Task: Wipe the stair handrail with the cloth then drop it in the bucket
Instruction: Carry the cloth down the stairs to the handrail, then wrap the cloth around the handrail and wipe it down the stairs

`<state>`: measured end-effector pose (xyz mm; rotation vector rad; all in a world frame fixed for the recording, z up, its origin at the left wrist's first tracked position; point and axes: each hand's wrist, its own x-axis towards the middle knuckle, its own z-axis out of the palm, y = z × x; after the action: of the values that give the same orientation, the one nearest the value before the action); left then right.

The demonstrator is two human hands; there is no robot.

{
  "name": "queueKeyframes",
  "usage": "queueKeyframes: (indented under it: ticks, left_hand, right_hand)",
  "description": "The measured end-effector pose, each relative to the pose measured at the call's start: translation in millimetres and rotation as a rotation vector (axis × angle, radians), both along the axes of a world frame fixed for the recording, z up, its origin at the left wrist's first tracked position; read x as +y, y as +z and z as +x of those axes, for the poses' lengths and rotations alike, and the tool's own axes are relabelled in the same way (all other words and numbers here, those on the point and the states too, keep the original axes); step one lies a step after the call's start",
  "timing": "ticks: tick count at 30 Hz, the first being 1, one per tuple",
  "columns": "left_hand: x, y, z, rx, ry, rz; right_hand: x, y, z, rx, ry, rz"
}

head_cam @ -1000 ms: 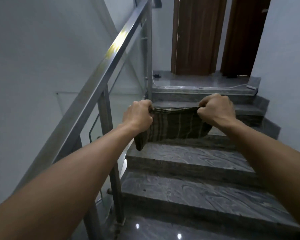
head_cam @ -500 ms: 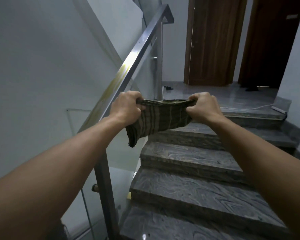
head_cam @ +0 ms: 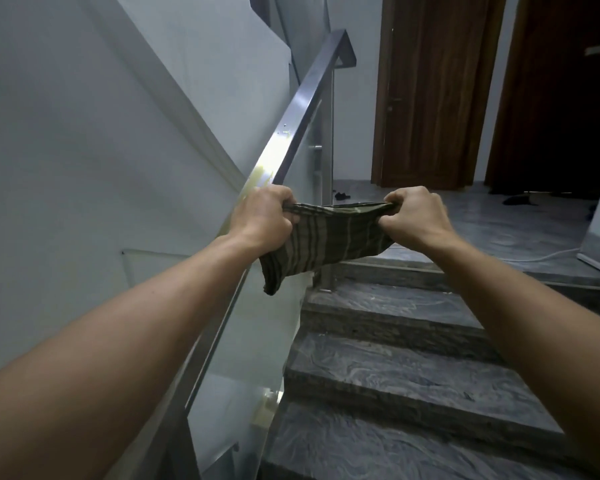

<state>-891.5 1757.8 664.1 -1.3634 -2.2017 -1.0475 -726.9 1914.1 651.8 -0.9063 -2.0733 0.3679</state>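
A dark green striped cloth (head_cam: 329, 242) is stretched between both fists in front of me. My left hand (head_cam: 265, 218) grips its left end, right at the steel handrail (head_cam: 305, 98), which slopes up from lower left to a capped top end. My right hand (head_cam: 414, 216) grips the cloth's right end out over the steps. The cloth hangs beside the rail, and I cannot tell if it touches it. No bucket is in view.
Glass balustrade panels (head_cam: 253, 341) and steel posts (head_cam: 326, 188) stand under the rail. Grey marble steps (head_cam: 413, 379) climb to a landing with two brown wooden doors (head_cam: 433, 91). Small dark items (head_cam: 342, 195) and a white cable (head_cam: 551, 254) lie on the landing. A white wall fills the left.
The view has moved up the stairs and closer to the landing. Both hands, still holding the cloth taut, have shifted left until the left fist sits at the handrail.
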Motion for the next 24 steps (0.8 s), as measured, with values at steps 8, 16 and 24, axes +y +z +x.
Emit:
queueKeyframes:
  ticks: [8,16,24]
  left_hand:
    - [47,64,-53,-0.064,0.039,0.047]
    - [99,109,-93,-0.047,0.172,0.083]
    - [161,156,-122,-0.077,0.412,0.137]
  right_hand:
    - [48,74,-58,0.018,0.062,0.05]
    - [116,119,-121,-0.002,0.186,0.115]
    - [179,185,-196,0.02,0.253,0.135]
